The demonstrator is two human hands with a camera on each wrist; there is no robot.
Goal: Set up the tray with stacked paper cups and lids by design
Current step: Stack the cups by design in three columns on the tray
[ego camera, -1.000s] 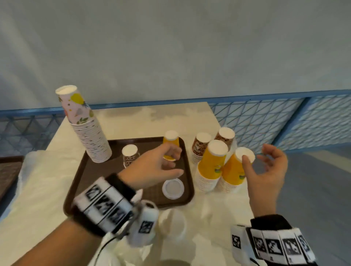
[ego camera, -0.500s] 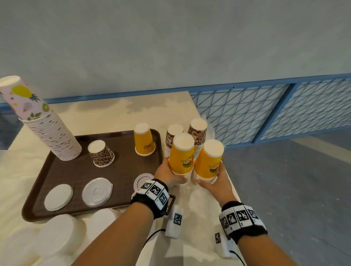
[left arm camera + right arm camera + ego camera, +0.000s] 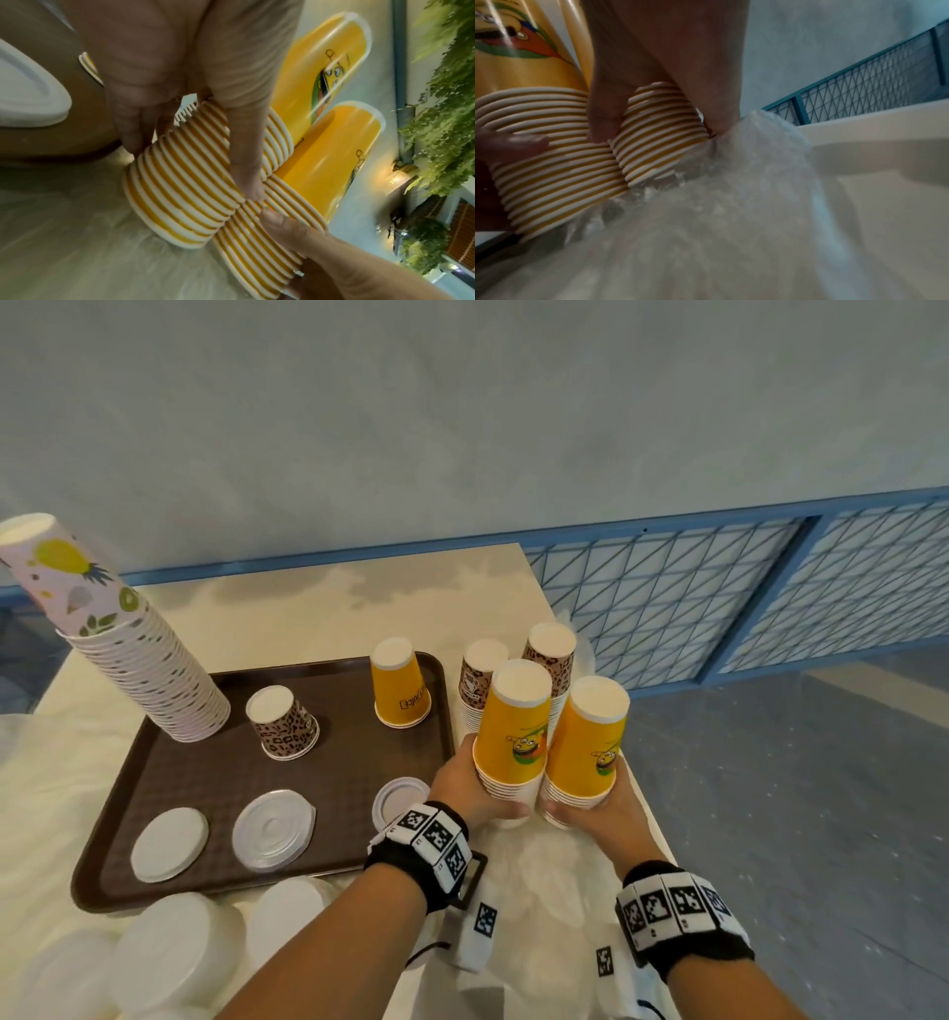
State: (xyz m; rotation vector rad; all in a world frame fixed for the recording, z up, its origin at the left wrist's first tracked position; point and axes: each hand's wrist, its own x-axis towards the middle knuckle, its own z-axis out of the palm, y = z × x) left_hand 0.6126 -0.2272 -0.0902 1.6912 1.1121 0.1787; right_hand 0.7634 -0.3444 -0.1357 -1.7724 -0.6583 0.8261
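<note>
Two upside-down stacks of yellow cartoon-print cups stand side by side, just right of the brown tray (image 3: 154, 793). My left hand (image 3: 462, 788) grips the left yellow stack (image 3: 508, 737) around its lower rims; the thumb (image 3: 246, 162) lies across the rings. My right hand (image 3: 608, 809) grips the right yellow stack (image 3: 588, 747) low down, with its fingers (image 3: 605, 113) wrapped round the rims (image 3: 659, 132). The two stacks touch at their bases. On the tray are a tall fruit-print stack (image 3: 133, 660), one leopard cup (image 3: 285, 724), one yellow cup (image 3: 400, 688) and three lids (image 3: 272, 829).
Two leopard-print stacks (image 3: 552, 660) stand right behind the yellow ones, near the table's right edge. Piles of white lids (image 3: 179, 947) sit in front of the tray. Crinkled clear plastic (image 3: 731, 203) lies under my hands. A blue mesh fence (image 3: 693, 598) runs behind.
One second ago my left hand hovered over the tray and my right hand was open beside the yellow stacks. Both hands now grip the stack bases; little moved in the last half second.
</note>
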